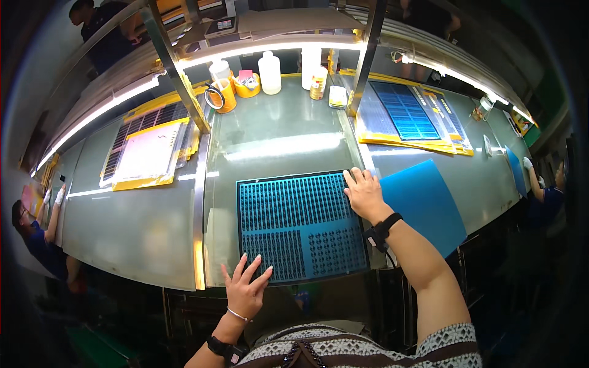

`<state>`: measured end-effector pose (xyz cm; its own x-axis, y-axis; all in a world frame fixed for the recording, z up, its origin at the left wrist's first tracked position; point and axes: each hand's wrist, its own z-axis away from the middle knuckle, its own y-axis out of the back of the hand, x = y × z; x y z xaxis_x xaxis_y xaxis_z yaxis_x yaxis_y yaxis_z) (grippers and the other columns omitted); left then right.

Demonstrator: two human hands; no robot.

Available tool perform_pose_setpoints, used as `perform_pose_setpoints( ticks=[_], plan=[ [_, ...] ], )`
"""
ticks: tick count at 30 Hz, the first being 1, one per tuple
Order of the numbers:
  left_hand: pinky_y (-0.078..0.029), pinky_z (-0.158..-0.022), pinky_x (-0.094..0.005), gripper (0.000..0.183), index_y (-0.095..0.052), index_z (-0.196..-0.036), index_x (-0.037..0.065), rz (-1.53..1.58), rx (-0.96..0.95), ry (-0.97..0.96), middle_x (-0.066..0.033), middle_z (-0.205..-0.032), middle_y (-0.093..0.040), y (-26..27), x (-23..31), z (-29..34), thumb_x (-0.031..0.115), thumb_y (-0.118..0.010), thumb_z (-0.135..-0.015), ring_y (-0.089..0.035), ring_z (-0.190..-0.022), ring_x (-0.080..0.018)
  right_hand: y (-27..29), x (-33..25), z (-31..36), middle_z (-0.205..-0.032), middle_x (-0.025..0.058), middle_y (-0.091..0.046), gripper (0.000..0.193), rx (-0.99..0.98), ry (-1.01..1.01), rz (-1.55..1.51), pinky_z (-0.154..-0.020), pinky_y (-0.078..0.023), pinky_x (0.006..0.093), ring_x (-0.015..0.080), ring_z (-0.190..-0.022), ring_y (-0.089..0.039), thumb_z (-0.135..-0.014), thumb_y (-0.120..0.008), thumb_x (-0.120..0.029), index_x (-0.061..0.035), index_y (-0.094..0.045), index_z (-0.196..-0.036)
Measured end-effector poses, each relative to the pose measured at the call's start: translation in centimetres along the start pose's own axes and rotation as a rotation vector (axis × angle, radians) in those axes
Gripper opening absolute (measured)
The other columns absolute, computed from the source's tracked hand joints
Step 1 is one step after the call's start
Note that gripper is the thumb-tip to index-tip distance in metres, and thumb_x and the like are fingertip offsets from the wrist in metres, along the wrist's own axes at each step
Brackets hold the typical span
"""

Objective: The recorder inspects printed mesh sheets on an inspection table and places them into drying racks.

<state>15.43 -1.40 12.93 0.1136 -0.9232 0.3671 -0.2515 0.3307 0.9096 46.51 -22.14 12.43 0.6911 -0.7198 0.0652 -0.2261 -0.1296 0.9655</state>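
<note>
A blue sheet with rows of small dark cut-out shapes (288, 205) lies flat near the front edge of the glass-topped table, framed by a thin dark border. On its lower left part rest the spread fingertips of my left hand (245, 288). My right hand (366, 195) lies over its upper right corner, fingers stretched out and touching the edge. Neither hand grips anything. Right of the patterned sheet, beside my right wrist, is a plain blue sheet (420, 202), partly hidden by my forearm.
Bottles (269, 73), orange tape rolls (222, 98) and a small can (318, 83) stand along the back. Yellow-edged panels are stacked at left (150, 153) and right (405, 110). Metal posts (178, 80) hold a lit shelf overhead. Other people work at both far sides.
</note>
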Motion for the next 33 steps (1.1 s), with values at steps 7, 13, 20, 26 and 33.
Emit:
perform_pose_setpoints(
  ticks=[7,13,20,26,33],
  plan=[
    [-0.035,-0.097,-0.0442,0.040,-0.060,-0.111,0.007,0.006,-0.078,-0.238,-0.0142,-0.124,-0.051,1.0,-1.7,-5.3,0.019,-0.067,-0.072,-0.044,-0.119,-0.0310,0.9,0.2,-0.6,-0.113,0.0071,-0.048,0.044,-0.054,0.015,0.025,-0.084,-0.038,0.0405,0.0259,-0.103,-0.044,-0.083,-0.055,-0.027,-0.0074,-0.048,-0.122],
    [-0.032,-0.095,-0.0391,0.064,-0.047,-0.126,0.003,-0.285,0.060,-0.068,-0.0110,-0.134,-0.043,-3.4,-5.3,-15.4,0.047,-0.056,-0.081,-0.038,-0.123,-0.0270,-1.1,0.6,0.3,-0.132,0.0083,-0.041,0.047,0.000,0.016,0.016,-0.098,-0.028,0.0526,0.0316,-0.128,-0.029,-0.087,-0.052,-0.035,-0.0132,-0.046,-0.127],
    [-0.024,-0.101,-0.0461,0.063,-0.048,-0.125,0.002,-0.357,0.153,-0.050,-0.0106,-0.128,-0.048,-4.2,-5.6,-17.5,0.049,-0.049,-0.083,-0.038,-0.122,-0.0253,-1.3,1.1,0.6,-0.140,0.0073,-0.034,0.051,-0.001,0.019,0.008,-0.104,-0.019,0.0569,0.0344,-0.132,-0.024,-0.088,-0.049,-0.038,-0.0125,-0.042,-0.131],
    [-0.014,-0.108,-0.0509,0.061,-0.043,-0.129,0.004,-0.398,0.087,-0.108,-0.0124,-0.134,-0.041,-4.2,-5.6,-18.2,0.045,-0.048,-0.085,-0.027,-0.132,-0.0274,-1.7,2.1,0.7,-0.142,0.0073,-0.032,0.053,-0.004,0.024,-0.027,-0.103,-0.019,0.0591,0.0362,-0.132,-0.024,-0.089,-0.046,-0.040,-0.0107,-0.041,-0.132],
    [-0.007,-0.110,-0.0492,0.068,-0.028,-0.139,0.005,-0.283,-0.034,0.055,-0.0070,-0.148,-0.020,-4.6,-6.1,-17.8,0.049,-0.040,-0.088,-0.011,-0.139,-0.0250,3.4,-1.0,9.6,-0.142,0.0129,-0.031,0.060,-0.111,0.086,-0.184,-0.105,-0.019,0.0530,0.0379,-0.132,-0.023,-0.083,-0.055,-0.033,-0.0003,-0.040,-0.131]
  ],
)
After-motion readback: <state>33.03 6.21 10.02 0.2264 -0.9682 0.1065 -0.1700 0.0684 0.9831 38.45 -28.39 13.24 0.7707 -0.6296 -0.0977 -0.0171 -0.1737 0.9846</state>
